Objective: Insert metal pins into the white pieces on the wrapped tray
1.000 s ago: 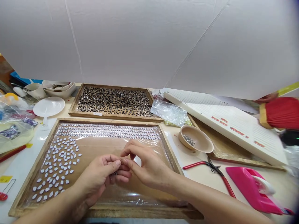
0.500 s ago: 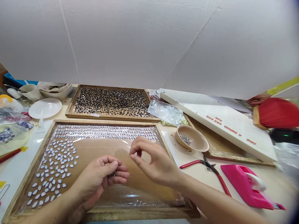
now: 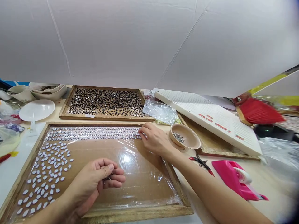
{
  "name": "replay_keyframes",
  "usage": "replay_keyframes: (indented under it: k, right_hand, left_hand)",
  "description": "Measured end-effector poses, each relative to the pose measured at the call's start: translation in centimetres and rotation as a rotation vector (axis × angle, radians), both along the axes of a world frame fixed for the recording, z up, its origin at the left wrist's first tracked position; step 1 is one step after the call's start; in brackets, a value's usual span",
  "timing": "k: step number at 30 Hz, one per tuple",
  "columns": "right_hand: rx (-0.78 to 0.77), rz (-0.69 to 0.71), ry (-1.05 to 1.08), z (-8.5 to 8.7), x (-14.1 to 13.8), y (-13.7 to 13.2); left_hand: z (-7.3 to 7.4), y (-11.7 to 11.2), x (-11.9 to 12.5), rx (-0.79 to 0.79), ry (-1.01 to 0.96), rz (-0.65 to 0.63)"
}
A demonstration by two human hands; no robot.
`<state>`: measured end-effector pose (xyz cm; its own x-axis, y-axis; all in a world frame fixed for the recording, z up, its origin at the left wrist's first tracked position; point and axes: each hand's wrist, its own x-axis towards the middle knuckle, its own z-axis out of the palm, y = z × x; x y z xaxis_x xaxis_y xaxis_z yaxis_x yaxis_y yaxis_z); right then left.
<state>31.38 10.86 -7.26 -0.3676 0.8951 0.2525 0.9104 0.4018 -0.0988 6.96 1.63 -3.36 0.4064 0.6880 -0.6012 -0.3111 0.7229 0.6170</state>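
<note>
My left hand [image 3: 94,180] rests over the near wooden tray [image 3: 130,214], fingers curled round a small cluster of dark metal bits [image 3: 107,178]. My right hand [image 3: 153,138] reaches to the tray's far right corner, fingertips pinched at the end of the rows of small white pieces [image 3: 93,133]; what it pinches is too small to make out. The tray is lined with clear film over brown card. More loose white pieces [image 3: 46,168] lie scattered on its left side.
A second tray of dark beads [image 3: 105,102] sits behind. A tan bowl of metal bits [image 3: 184,137], a clear bag [image 3: 161,112], red-handled cutters [image 3: 201,163], a pink tape dispenser [image 3: 235,180], a white board [image 3: 210,119] and a red brush [image 3: 257,112] are to the right. White dishes [image 3: 37,109] stand left.
My right hand left my left hand and moved up and right to the far right end of the white rows. The left hand stayed in place. The view shifted slightly.
</note>
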Motion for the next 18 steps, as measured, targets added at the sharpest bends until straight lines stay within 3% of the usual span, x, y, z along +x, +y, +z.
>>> replay_keyframes:
  k: [18]
  right_hand:
    - [-0.057, -0.007, -0.053, 0.01, -0.43, 0.44]
  left_hand:
    - [0.13, -0.14, 0.01, -0.002, 0.009, -0.019]
